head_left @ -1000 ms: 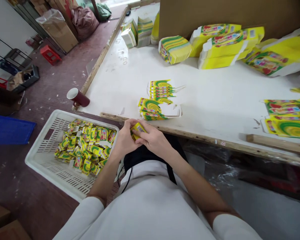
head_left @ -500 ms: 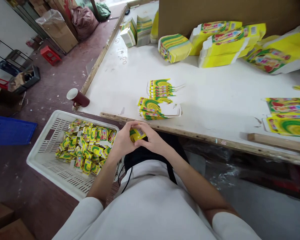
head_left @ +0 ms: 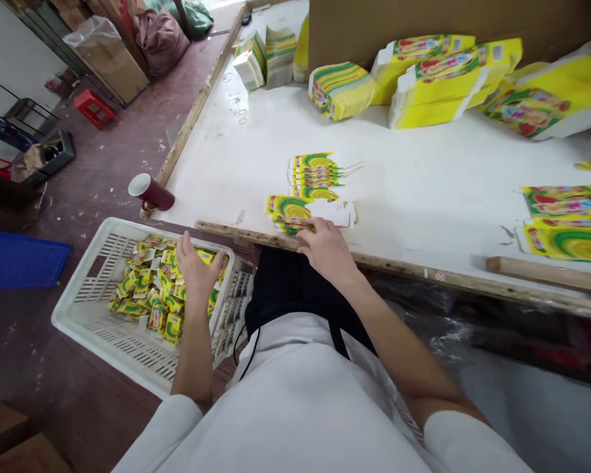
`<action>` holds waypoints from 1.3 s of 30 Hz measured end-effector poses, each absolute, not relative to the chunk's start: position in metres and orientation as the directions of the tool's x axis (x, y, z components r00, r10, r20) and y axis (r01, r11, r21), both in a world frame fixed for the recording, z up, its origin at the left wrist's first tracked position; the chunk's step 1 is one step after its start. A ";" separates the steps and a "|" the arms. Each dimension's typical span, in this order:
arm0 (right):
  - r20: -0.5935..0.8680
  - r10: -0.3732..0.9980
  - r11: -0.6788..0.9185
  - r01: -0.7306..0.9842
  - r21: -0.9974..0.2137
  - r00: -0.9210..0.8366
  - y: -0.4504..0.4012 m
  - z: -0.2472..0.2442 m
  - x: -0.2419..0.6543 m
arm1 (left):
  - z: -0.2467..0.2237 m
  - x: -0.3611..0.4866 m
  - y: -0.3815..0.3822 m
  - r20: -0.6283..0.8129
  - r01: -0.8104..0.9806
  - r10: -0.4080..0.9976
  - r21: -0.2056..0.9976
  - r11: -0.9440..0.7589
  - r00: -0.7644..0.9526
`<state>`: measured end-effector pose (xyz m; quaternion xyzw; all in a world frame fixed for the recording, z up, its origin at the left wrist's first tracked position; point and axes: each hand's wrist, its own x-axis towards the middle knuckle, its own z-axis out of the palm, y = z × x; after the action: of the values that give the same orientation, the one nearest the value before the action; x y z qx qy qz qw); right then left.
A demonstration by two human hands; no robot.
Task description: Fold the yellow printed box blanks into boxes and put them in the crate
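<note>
Over the white plastic basket [head_left: 81, 309] my left hand [head_left: 197, 269] hangs with fingers and thumb spread, holding nothing. Many small folded yellow-green cartons [head_left: 155, 295] lie jumbled in that basket under it. My right hand [head_left: 329, 249] rests at the table's near edge, its fingertips touching a fanned pile of flat cartons [head_left: 290, 209] with white flaps. The thumb is apart from the fingers, and no carton is lifted. Just behind that pile lies another overlapping row of flat cartons [head_left: 315, 172].
A maroon mug [head_left: 152, 193] stands at the table's left corner. Stacked cartons [head_left: 342, 92] line the back of the white table [head_left: 423, 177], before a brown cardboard sheet [head_left: 398, 26]. More flat cartons [head_left: 569, 213] and a wooden strip [head_left: 546, 274] are at the right.
My hands have parted. The small yellow carton they held is out of them; the left hand moved left over the basket, and the right moved up to the pile of flat cartons.
</note>
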<state>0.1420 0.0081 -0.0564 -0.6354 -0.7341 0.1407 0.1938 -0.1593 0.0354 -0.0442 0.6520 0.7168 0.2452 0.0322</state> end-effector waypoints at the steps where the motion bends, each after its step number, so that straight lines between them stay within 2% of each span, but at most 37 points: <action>1: 0.117 0.986 0.157 0.869 -0.469 -0.115 0.008 -0.055 0.143 | -0.045 -0.152 0.034 0.295 0.908 0.951 0.416 -0.046 -0.087; 3: 0.183 0.982 0.139 0.864 -0.484 -0.056 0.009 -0.054 0.146 | -0.042 -0.137 0.030 0.355 0.876 0.935 0.446 -0.185 0.016; 6: 0.278 0.960 0.083 0.906 -0.415 0.039 0.015 -0.058 0.151 | -0.035 -0.115 0.025 0.419 0.810 0.900 0.485 -0.330 0.116; 8: 0.250 0.968 0.090 0.925 -0.370 0.005 0.020 -0.065 0.153 | -0.031 -0.102 0.022 0.400 0.746 0.890 0.521 -0.415 0.217; 11: 0.170 0.984 0.111 0.916 -0.384 -0.048 0.025 -0.072 0.155 | -0.029 -0.084 0.018 0.332 0.657 0.869 0.569 -0.494 0.365; 17: 0.215 0.974 0.165 0.861 -0.481 -0.067 0.023 -0.073 0.163 | -0.032 -0.063 0.010 0.196 0.562 0.845 0.669 -0.486 0.498; 21: 0.224 0.973 0.166 0.856 -0.490 -0.060 0.027 -0.071 0.160 | -0.032 -0.057 0.007 0.135 0.553 0.830 0.687 -0.472 0.540; 27: 0.145 0.988 0.119 0.875 -0.470 -0.056 0.030 -0.064 0.153 | -0.034 -0.057 0.008 0.114 0.531 0.843 0.731 -0.430 0.526; 32: 0.185 0.983 0.111 0.854 -0.509 -0.017 0.031 -0.065 0.150 | -0.038 -0.056 0.009 0.109 0.486 0.867 0.791 -0.372 0.487; 39: 0.137 0.991 0.067 0.875 -0.480 -0.001 0.033 -0.065 0.140 | -0.043 -0.055 0.011 0.087 0.446 0.879 0.836 -0.320 0.468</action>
<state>0.1399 0.0334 -0.0645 -0.6704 -0.6956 0.1296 0.2232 -0.0550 0.0106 -0.0430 0.7632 0.4341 0.2784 0.3893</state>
